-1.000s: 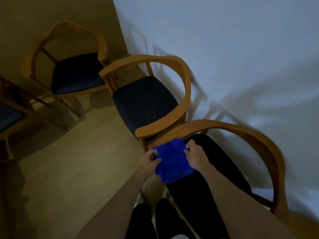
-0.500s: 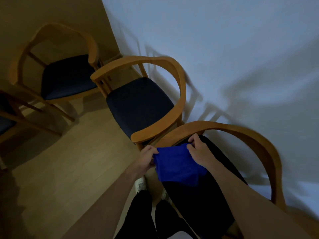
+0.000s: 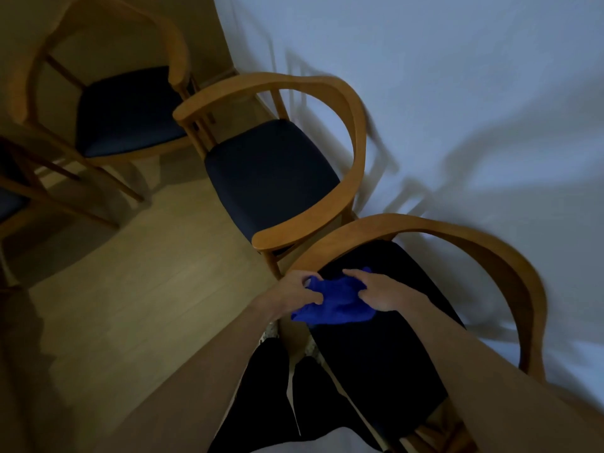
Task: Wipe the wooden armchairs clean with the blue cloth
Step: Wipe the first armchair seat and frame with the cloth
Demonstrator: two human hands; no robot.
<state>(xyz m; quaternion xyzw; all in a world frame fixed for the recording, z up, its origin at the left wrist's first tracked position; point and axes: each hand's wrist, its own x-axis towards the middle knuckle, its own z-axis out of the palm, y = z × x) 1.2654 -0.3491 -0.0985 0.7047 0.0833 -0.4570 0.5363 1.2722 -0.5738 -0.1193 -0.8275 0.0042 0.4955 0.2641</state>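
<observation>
The blue cloth (image 3: 333,305) is bunched between both hands, just above the front left part of the nearest wooden armchair (image 3: 490,253), which has a black seat. My left hand (image 3: 294,291) grips the cloth's left end with curled fingers. My right hand (image 3: 376,292) pinches its right side over the seat. A second armchair (image 3: 356,125) with a dark seat stands directly beyond, its near armrest almost touching the first chair. A third armchair (image 3: 176,44) stands at the back left.
A white wall (image 3: 457,93) runs behind the chairs on the right. Part of another chair frame (image 3: 19,184) shows at the left edge. Light wooden floor (image 3: 147,289) lies open to the left. My legs in dark trousers (image 3: 271,387) stand beside the nearest chair.
The cloth was spread flat between my hands; now it is crumpled into a bunch and held lower, with both hands closer together. The view has shifted slightly.
</observation>
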